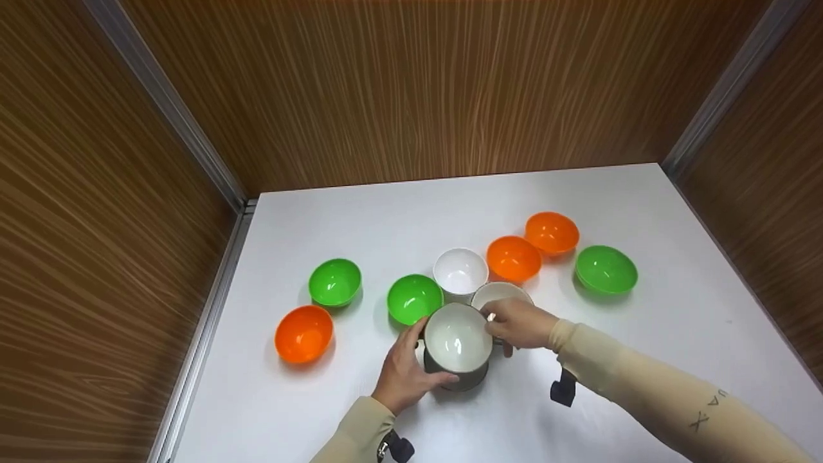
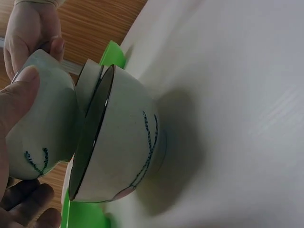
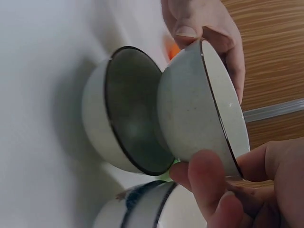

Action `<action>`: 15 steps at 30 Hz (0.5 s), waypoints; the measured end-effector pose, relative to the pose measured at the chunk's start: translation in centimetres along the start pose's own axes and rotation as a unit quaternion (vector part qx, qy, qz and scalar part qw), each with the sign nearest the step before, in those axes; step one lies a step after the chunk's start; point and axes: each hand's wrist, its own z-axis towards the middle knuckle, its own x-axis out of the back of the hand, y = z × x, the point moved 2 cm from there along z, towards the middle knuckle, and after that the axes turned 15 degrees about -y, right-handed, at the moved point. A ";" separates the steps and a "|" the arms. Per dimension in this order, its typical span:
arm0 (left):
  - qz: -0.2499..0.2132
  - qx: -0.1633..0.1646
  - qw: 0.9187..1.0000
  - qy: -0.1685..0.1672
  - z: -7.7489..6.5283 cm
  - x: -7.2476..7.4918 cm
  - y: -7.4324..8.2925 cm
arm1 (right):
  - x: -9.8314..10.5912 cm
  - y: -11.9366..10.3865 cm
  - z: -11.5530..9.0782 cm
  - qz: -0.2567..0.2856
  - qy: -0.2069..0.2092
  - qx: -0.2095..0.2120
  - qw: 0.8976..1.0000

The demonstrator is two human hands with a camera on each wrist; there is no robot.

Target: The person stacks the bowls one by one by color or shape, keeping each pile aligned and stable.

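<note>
A whitish ceramic bowl with a dark rim (image 1: pixel 458 337) is held between both hands, tilted, over a second bowl of the same kind (image 2: pixel 126 137). My left hand (image 1: pixel 404 372) grips its left side, thumb toward the front and fingers toward the back. On the other side my right hand (image 1: pixel 524 323) pinches the rim, thumb and fingers on either side of the wall (image 3: pixel 190 102). The lower bowl (image 3: pixel 97 111) stands upright on the table, its opening partly covered by the held one. Partly behind my right hand is another pale bowl (image 1: pixel 505 292).
Close behind stand a green bowl (image 1: pixel 415 299) and a white bowl (image 1: pixel 460 271). Two orange bowls (image 1: pixel 513 258) and a green bowl (image 1: pixel 606 270) are at the right; another green bowl (image 1: pixel 335 283) and an orange bowl (image 1: pixel 304 334) are at the left. Wood-grain panels (image 1: pixel 411 96) enclose the white table (image 1: pixel 360 218).
</note>
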 end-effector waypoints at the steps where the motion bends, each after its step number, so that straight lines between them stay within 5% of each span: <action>1: 0.004 -0.003 1.000 0.001 -0.1 0.0 -0.1 | -0.2 0.0 -0.1 -0.008 -0.001 -0.002 1.000; 10: 0.014 -0.022 1.000 -0.011 -0.5 -0.3 -0.9 | -1.6 0.0 -0.5 -0.079 -0.020 0.007 0.997; 15: 0.021 -0.044 0.999 -0.005 -0.8 -0.5 -1.1 | -2.0 -0.1 -0.9 -0.164 -0.009 0.022 0.986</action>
